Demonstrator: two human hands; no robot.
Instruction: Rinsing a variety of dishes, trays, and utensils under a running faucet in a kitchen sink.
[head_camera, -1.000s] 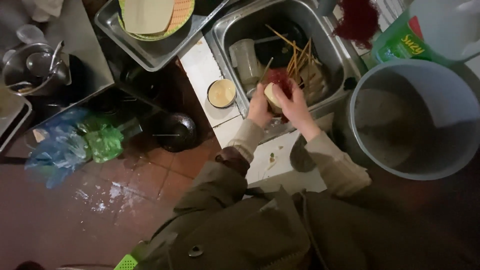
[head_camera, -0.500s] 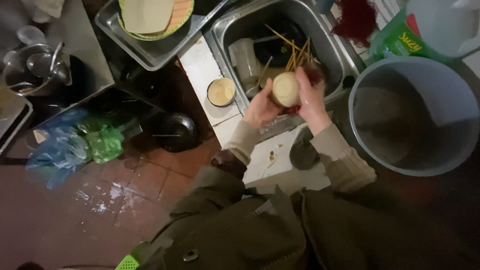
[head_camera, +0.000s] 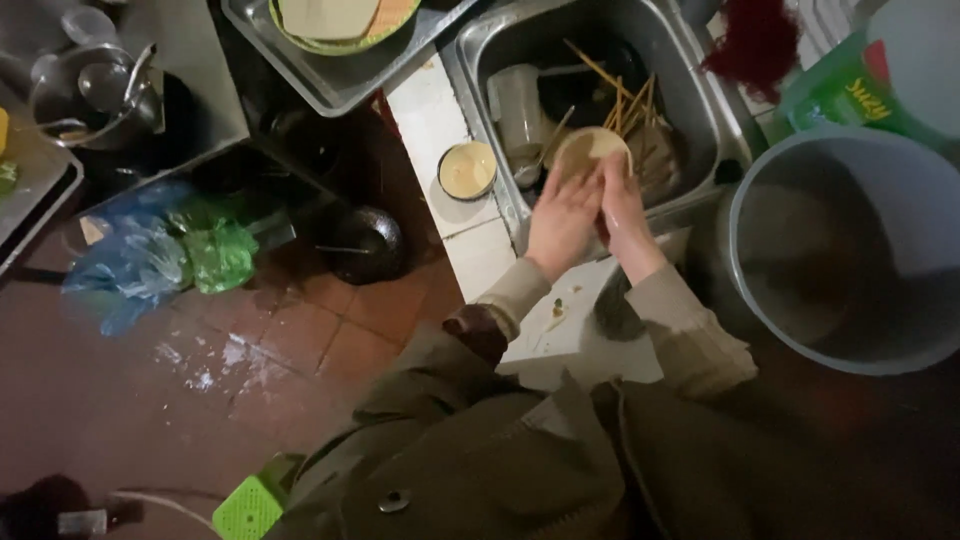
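Over sink (head_camera: 700, 100): two hands (head_camera: 595, 215), one bowl (head_camera: 592, 150)

Two bare hands holding a small round cream-coloured bowl over a steel sink.

The left hand (head_camera: 562, 218) and right hand (head_camera: 622, 215) press together around the small round cream-coloured bowl (head_camera: 590, 152), which is tilted above the rectangular stainless-steel sink (head_camera: 478, 40). In the basin lie thin wooden chopsticks (head_camera: 622, 92) and a pale upright cup (head_camera: 515, 108). A second small cream bowl (head_camera: 467, 170) sits on the white tiled ledge (head_camera: 428, 105) just left of the sink. A large grey plastic bucket (head_camera: 850, 250) stands to the right, and crumpled blue and green plastic bags (head_camera: 160, 255) lie on the reddish floor tiles (head_camera: 300, 340).
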